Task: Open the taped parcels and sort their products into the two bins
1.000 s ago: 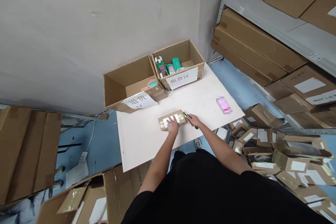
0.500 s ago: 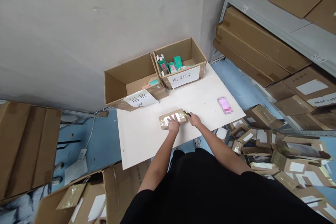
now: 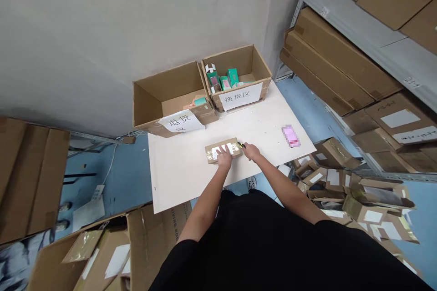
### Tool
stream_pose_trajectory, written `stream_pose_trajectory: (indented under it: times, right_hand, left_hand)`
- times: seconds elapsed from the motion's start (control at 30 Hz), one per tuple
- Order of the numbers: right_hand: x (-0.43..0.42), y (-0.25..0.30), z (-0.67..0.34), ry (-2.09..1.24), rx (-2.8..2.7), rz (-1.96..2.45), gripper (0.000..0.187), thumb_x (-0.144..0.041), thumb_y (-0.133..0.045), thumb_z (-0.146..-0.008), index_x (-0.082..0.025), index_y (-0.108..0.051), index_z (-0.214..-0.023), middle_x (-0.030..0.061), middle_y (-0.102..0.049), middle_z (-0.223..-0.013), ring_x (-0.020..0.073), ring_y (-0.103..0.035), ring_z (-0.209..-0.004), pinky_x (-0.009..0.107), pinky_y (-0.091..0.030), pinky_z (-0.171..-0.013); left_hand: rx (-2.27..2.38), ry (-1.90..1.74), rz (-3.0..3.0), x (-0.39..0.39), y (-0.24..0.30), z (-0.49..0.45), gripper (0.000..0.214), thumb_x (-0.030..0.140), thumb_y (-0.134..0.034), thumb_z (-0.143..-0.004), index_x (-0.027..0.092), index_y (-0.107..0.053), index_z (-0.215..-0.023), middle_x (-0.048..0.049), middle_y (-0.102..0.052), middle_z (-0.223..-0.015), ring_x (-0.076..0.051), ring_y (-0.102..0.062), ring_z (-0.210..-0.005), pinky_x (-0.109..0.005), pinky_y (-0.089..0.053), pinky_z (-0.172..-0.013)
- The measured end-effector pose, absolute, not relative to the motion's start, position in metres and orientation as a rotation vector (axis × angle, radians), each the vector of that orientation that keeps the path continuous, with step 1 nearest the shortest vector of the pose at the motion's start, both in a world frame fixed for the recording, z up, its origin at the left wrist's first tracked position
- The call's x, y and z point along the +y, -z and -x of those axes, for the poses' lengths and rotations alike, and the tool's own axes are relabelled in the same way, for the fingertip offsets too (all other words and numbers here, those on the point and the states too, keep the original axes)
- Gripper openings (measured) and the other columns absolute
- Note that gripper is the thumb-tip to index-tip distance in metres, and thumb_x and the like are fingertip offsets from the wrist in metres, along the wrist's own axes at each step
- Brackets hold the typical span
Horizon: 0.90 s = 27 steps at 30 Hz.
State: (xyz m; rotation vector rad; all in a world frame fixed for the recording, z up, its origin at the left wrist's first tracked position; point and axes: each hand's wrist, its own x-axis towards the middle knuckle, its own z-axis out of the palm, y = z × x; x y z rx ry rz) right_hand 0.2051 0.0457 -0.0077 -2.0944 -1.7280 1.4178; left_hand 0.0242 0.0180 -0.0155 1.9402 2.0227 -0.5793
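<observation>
A small taped cardboard box (image 3: 210, 154) with a white label lies on the white table (image 3: 177, 173). My left hand (image 3: 224, 157) rests flat on its top with the fingers spread over the label. In my right hand (image 3: 251, 152) is a black and yellow box cutter (image 3: 241, 145), gripped in closed fingers. Its tip meets the right end of the small box; the blade itself is too small to make out.
Two open cartons with paper signs, the left carton (image 3: 146, 100) and the right carton (image 3: 262, 68), stand along the wall; the right one holds several green boxes (image 3: 232, 76). A blurred pink item (image 3: 291, 136) lies at right. Opened boxes (image 3: 370, 213) cover the floor beside a shelf (image 3: 362, 18).
The view has shifted slightly. The box cutter and my right hand have turned a little at the box's right end, while my left hand stays on top of the box.
</observation>
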Motion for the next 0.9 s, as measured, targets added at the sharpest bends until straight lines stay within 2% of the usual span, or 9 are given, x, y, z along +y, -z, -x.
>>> stream_pose_trajectory:
  times: [0.13,0.27,0.37,0.43,0.53,0.6,0.7,0.8,0.9]
  right_hand:
    - [0.039,0.006,-0.204,-1.454,-1.643,2.103,0.027,-0.050,-0.065,-0.102,-0.023,-0.064,-0.102,0.0010,-0.069,-0.071,0.0156,-0.063,-0.044,0.030,-0.050,-0.062]
    - [0.024,0.006,-0.209,-1.443,-1.677,2.119,0.022,-0.045,-0.065,-0.102,-0.022,-0.062,-0.100,0.0020,-0.071,-0.076,0.0142,-0.060,-0.039,0.031,-0.050,-0.060]
    - [0.012,0.006,-0.219,-1.548,-1.617,2.095,0.021,-0.043,-0.067,-0.101,-0.023,-0.060,-0.097,-0.0001,-0.068,-0.071,0.0146,-0.060,-0.038,0.029,-0.049,-0.057]
    - [0.006,0.006,-0.223,-1.591,-1.476,2.042,0.022,-0.044,-0.061,-0.104,-0.024,-0.056,-0.098,-0.0035,-0.064,-0.064,0.0146,-0.061,-0.040,0.026,-0.048,-0.053]
    - [0.000,0.008,-0.212,-1.537,-1.189,1.986,0.023,-0.048,-0.048,-0.109,-0.026,-0.050,-0.101,-0.0064,-0.059,-0.062,0.0139,-0.063,-0.044,0.022,-0.047,-0.050]
    - [0.000,0.012,-0.193,-1.538,-1.065,1.985,0.028,-0.054,-0.054,-0.105,-0.026,-0.047,-0.103,-0.0056,-0.062,-0.068,0.0138,-0.064,-0.047,0.022,-0.047,-0.049]
    - [0.008,0.019,-0.163,-1.492,-1.027,2.075,0.043,-0.056,-0.073,-0.093,-0.027,-0.046,-0.109,-0.0005,-0.070,-0.086,0.0166,-0.070,-0.062,0.023,-0.050,-0.052]
    - [0.028,0.021,-0.149,-1.325,-1.068,2.221,0.051,-0.056,-0.077,-0.087,-0.026,-0.048,-0.116,0.0062,-0.074,-0.104,0.0220,-0.075,-0.090,0.026,-0.055,-0.065]
    - [0.058,0.021,-0.150,-1.201,-1.121,2.296,0.052,-0.058,-0.077,-0.087,-0.025,-0.051,-0.119,0.0118,-0.075,-0.113,0.0262,-0.074,-0.104,0.029,-0.057,-0.074]
  left_hand:
    - [2.023,0.569,-1.909,0.019,0.013,-0.025,0.092,0.054,-0.065,-0.097,0.019,-0.023,-0.172,-0.0292,-0.026,-0.173,-0.048,-0.033,-0.156,-0.055,-0.056,-0.106]
    - [2.013,0.541,-1.869,0.017,0.010,-0.027,0.094,0.053,-0.065,-0.097,0.016,-0.021,-0.172,-0.0302,-0.023,-0.174,-0.049,-0.030,-0.157,-0.056,-0.055,-0.106]
    - [2.007,0.547,-1.886,0.020,0.005,-0.028,0.093,0.054,-0.063,-0.097,0.018,-0.020,-0.172,-0.0294,-0.024,-0.174,-0.050,-0.030,-0.157,-0.055,-0.057,-0.104]
    - [1.977,0.575,-1.905,0.027,-0.002,-0.024,0.092,0.058,-0.062,-0.097,0.017,-0.025,-0.171,-0.0300,-0.031,-0.171,-0.049,-0.037,-0.154,-0.054,-0.057,-0.103]
    - [1.914,0.566,-1.945,0.044,-0.014,-0.005,0.080,0.064,-0.054,-0.100,0.015,-0.042,-0.163,-0.0287,-0.051,-0.157,-0.043,-0.053,-0.142,-0.050,-0.054,-0.106]
    - [1.931,0.491,-2.007,0.054,-0.021,0.014,0.067,0.059,-0.043,-0.106,0.019,-0.047,-0.160,-0.0229,-0.055,-0.156,-0.037,-0.051,-0.144,-0.048,-0.048,-0.113]
    - [1.943,0.472,-2.029,0.058,-0.025,0.037,0.062,0.048,-0.037,-0.109,0.022,-0.038,-0.165,-0.0179,-0.045,-0.166,-0.034,-0.039,-0.154,-0.047,-0.039,-0.121]
    - [1.979,0.557,-1.891,0.042,-0.023,0.043,0.071,0.053,-0.036,-0.107,0.015,-0.032,-0.167,-0.0239,-0.050,-0.159,-0.037,-0.048,-0.145,-0.049,-0.043,-0.115]
    - [1.997,0.577,-1.774,0.016,-0.017,0.033,0.078,0.059,-0.037,-0.105,0.012,-0.031,-0.167,-0.0271,-0.055,-0.153,-0.038,-0.056,-0.136,-0.049,-0.047,-0.109]
